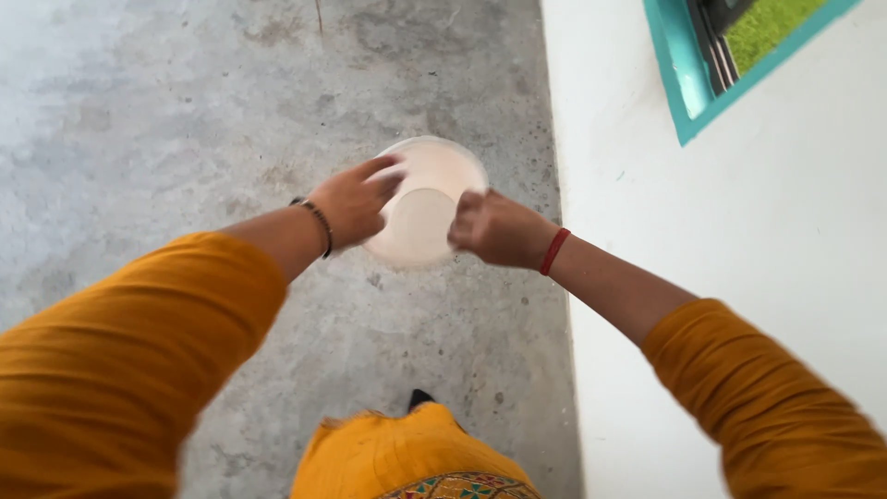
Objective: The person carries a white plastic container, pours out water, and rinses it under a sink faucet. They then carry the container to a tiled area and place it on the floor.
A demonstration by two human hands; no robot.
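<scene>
A white plastic bowl (427, 201) is held in the air over the concrete floor, tilted so its inside faces me. My left hand (351, 201) grips its left rim, with a dark bead bracelet on the wrist. My right hand (497, 228) grips the right rim and wears a red thread on its wrist. Both arms are in orange sleeves. The bowl looks blurred.
A grey, stained concrete floor (185, 120) fills the left and middle. A white wall (739, 212) rises on the right, with a turquoise-framed window (688, 83) at the top right. My orange garment (407, 457) and a dark shoe tip (420, 398) show below.
</scene>
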